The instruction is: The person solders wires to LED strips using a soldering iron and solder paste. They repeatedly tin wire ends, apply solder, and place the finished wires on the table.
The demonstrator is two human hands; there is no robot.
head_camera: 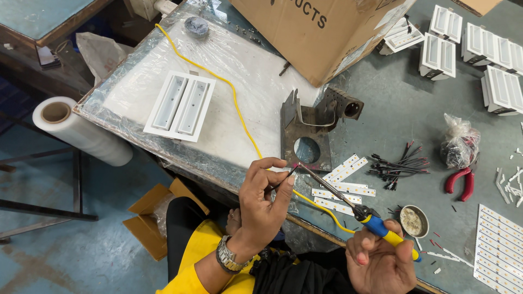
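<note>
My right hand [381,261] grips the blue and yellow handle of a soldering iron [376,224]. Its metal tip [303,167] points up and left toward my left hand. My left hand [262,198] pinches a thin dark wire [291,172] between thumb and fingers, its end right at the iron's tip. A watch sits on that wrist. The iron's yellow cord [229,92] runs across the white board. Several white LED strips [343,182] lie on the table just beyond the tip, beside a rusty metal iron stand [310,133].
A white twin light housing [181,106] lies on the plastic-wrapped board. A cardboard box [310,32] stands behind the stand. To the right are a bundle of wires [400,163], red pliers [460,182], a small tin [413,220], more housings [474,49] and strips [498,247]. A film roll [79,130] hangs left.
</note>
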